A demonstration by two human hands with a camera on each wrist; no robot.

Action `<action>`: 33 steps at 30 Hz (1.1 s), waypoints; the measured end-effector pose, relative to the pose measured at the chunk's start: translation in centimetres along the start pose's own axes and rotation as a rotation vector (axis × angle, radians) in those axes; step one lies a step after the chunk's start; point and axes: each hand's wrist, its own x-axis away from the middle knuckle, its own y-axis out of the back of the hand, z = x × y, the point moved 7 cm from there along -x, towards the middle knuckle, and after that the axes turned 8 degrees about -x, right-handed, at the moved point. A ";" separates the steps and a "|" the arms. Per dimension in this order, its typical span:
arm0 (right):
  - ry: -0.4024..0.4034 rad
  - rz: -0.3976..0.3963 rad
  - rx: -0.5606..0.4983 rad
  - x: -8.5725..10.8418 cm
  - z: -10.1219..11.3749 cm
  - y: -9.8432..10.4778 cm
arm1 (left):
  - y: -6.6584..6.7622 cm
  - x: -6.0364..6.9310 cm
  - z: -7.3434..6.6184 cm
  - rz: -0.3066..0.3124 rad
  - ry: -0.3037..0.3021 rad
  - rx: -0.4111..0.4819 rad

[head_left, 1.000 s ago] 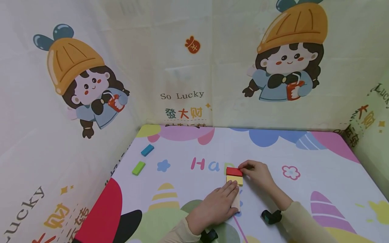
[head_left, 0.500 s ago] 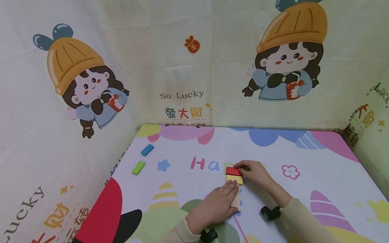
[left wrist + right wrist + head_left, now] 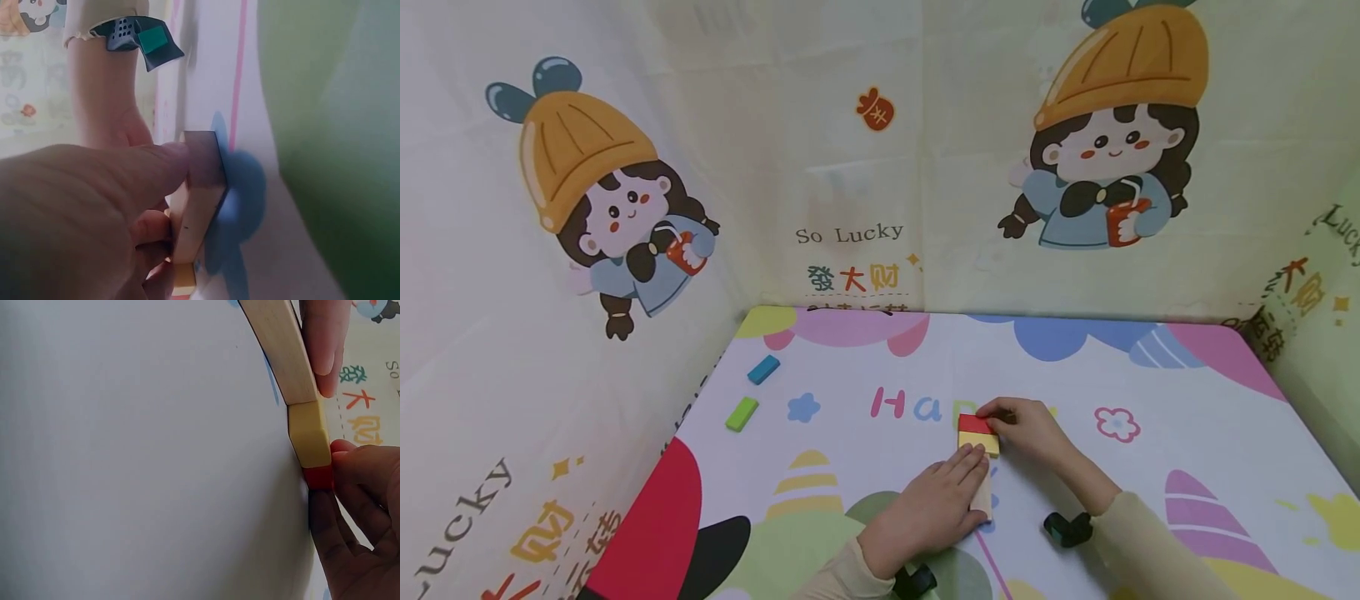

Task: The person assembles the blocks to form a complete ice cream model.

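Three blocks lie end to end in a line on the table: a long plain wooden block (image 3: 982,503), a yellow block (image 3: 973,441) and a red block (image 3: 973,424) at the far end. My left hand (image 3: 928,505) holds the wooden block, fingers over it and thumb against its near end, as the left wrist view shows on the block (image 3: 205,157). With its fingertips my right hand (image 3: 1033,429) grips the red block, whose side (image 3: 319,478) touches the yellow one in the right wrist view. Part of the wooden block is hidden under the left hand.
A blue block (image 3: 763,370) and a green block (image 3: 742,414) lie apart at the table's left side. The printed tabletop (image 3: 865,358) meets patterned cloth walls (image 3: 760,167) at the back and sides. A dark wrist camera (image 3: 1067,530) sits at the right cuff.
My right fingers have shifted slightly left over the red block, and that hand then stays nearly still. The left hand and the blocks show hardly any movement.
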 end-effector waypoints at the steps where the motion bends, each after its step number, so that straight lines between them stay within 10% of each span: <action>1: 0.003 -0.006 -0.002 0.1 0.0 0.0 | -0.1 0.0 0.0 -0.008 -0.002 0.003; 10: 0.141 -0.066 0.057 1.5 1.4 1.0 | -0.2 0.9 2.0 -0.062 0.038 0.058; 23: 0.590 0.051 0.384 5.6 4.0 -0.8 | -0.9 5.8 10.8 -0.081 0.185 0.140; 33: 0.571 0.133 0.442 6.7 3.6 -1.3 | -2.3 10.0 16.4 -0.146 0.314 0.182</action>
